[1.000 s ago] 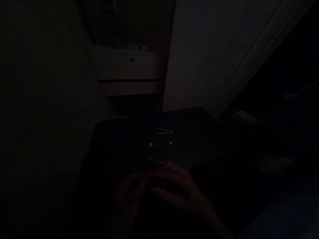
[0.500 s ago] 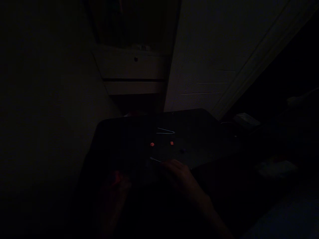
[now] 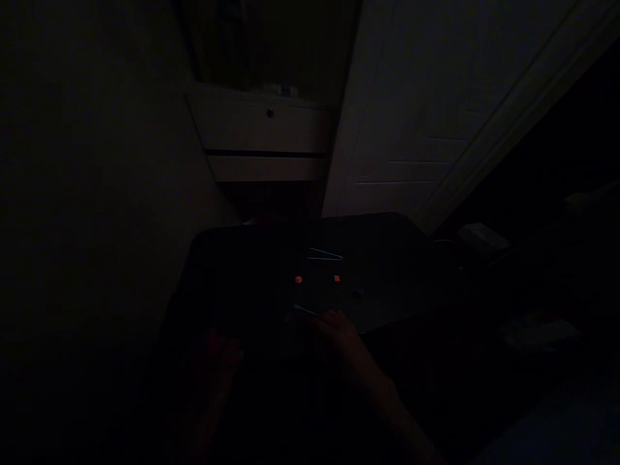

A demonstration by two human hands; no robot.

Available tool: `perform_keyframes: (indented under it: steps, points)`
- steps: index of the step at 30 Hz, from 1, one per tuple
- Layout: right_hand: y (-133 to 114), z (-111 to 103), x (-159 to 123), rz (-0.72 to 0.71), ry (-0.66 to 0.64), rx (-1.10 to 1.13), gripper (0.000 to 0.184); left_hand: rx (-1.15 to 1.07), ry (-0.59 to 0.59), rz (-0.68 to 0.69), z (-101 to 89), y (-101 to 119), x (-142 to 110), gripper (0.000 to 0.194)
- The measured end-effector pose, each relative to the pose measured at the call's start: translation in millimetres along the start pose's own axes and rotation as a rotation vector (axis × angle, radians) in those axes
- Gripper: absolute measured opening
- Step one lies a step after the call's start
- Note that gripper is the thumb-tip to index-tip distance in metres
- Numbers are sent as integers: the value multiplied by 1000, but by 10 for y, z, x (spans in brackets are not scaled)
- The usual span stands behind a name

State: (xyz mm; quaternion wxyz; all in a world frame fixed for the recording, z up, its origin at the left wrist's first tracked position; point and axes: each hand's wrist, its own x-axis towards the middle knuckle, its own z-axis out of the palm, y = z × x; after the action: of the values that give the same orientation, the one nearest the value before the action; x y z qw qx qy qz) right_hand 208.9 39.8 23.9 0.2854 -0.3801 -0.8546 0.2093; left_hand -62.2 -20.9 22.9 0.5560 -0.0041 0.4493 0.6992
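Orange pieces (image 3: 337,278) near right hand (image 3: 338,330)

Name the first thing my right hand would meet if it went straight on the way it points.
Probably the thin pale stick just ahead of your right hand; it's too dark to tell depth, or whether your fingers already touch it.

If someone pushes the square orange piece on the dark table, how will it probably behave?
The square orange piece looks small against the right hand, so it is probably light. Its squarish outline suggests it would slide rather than roll. The darkness hides its surface, so slipperiness is unclear.
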Motion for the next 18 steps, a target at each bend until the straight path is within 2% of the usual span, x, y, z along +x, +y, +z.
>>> perform_keyframes:
  steps: [3, 6, 10, 13, 16, 18]
  points:
    - [13, -43, -20, 21, -10, -40, 28, 55, 84, -13, -97, 12, 11, 5]
    - [-18, -32, 9, -8, -16, -87, 29, 85, 122, -44, -166, 5, 49, 13]
    - [-202, 72, 171, -92, -76, -4, 27, 68, 125, -90, -122, 6, 87, 8]
    - [-370, 180, 355, -131, -186, -81, 22, 79, 145, -81, -72, 26, 77, 10]
    - [-465, 257, 509, -164, -274, -195, 19, 154, -15, -5, -78, 33, 57, 13]
    - [-475, 274, 552, -164, -271, -248, 18, 197, -136, 58, -98, 14, 40, 12]
